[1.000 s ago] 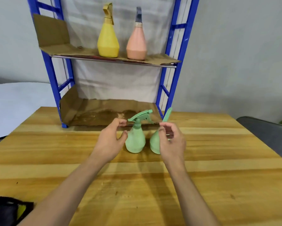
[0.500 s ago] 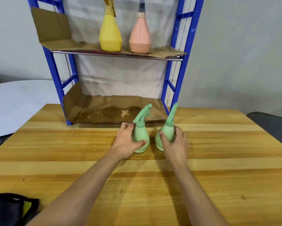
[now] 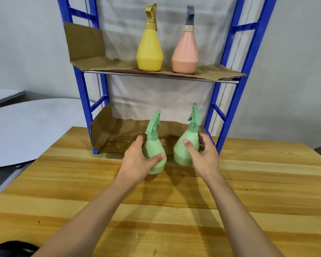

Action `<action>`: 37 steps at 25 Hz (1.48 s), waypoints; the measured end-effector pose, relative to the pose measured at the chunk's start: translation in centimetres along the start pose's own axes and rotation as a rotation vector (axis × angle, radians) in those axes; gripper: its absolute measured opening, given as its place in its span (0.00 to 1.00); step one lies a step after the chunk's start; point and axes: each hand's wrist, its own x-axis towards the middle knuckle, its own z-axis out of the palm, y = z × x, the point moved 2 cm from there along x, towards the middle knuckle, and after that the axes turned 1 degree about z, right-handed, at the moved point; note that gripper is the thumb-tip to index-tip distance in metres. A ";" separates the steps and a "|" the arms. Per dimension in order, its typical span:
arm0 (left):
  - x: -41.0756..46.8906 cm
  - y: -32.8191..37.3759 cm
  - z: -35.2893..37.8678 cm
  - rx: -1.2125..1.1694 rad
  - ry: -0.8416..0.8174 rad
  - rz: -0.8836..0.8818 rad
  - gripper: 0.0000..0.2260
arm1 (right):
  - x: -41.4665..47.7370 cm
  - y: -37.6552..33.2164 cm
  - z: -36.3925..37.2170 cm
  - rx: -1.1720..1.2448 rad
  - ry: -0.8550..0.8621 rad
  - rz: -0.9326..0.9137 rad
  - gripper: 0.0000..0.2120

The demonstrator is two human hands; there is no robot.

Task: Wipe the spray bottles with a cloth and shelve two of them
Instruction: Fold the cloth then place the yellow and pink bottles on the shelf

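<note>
before the blue rack, each hand's grip (left hand (image 3: 137, 161), right hand (image 3: 205, 156)) curls round a green bottle (image 3: 154, 154), both arms outstretched.

The left hand (image 3: 137, 160) closed round the left green bottle (image 3: 154, 149), and the right hand (image 3: 204, 156) round the right green bottle (image 3: 187, 145). Both bottles then moved closer to the rack (image 3: 228, 115), reaching its bottom shelf's front edge.

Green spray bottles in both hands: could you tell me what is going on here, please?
A person's left hand grips the left green bottle and the right hand grips the right green bottle, just in front of the blue rack's lower shelf. A yellow bottle and a pink bottle stand on the upper shelf.
</note>
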 end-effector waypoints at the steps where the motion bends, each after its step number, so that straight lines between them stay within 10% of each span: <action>1: 0.9 0.0 -0.7 -0.016 0.016 -0.002 0.26 | 0.8 -0.2 0.7 0.003 -0.009 -0.017 0.20; 37: 7.2 -3.5 -0.8 0.124 0.058 0.056 0.35 | 4.2 -0.4 4.0 -0.281 -0.087 -0.048 0.33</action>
